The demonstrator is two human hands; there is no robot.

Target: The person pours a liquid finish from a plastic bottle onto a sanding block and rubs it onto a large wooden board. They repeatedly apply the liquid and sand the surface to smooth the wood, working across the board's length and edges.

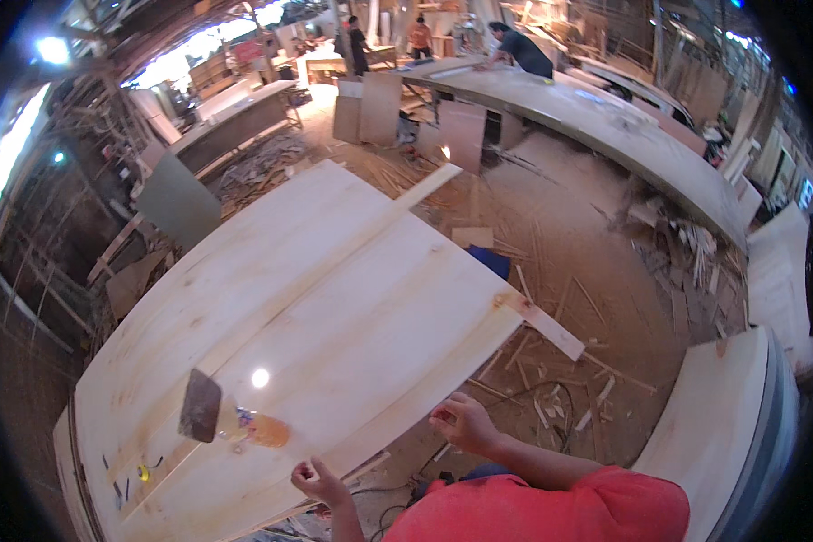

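Observation:
A large pale plywood sheet lies before me, with wooden strips jutting out past its far and right edges. My left hand is over its near edge, fingers curled in. Close to the sheet's right near edge is my right hand, its fingers drawn together as in a pinch. Whatever either hand may hold is too small to make out. Left of my left hand lies a clear bottle of orange liquid, beside a dark brown rectangular piece. Farther left are a small yellow item and several thin dark pieces.
Wood offcuts and a cable litter the dusty floor to the right. A long curved workbench runs across the back, where a person leans over it. Stacked pale boards stand at the right. Two other people are farther back.

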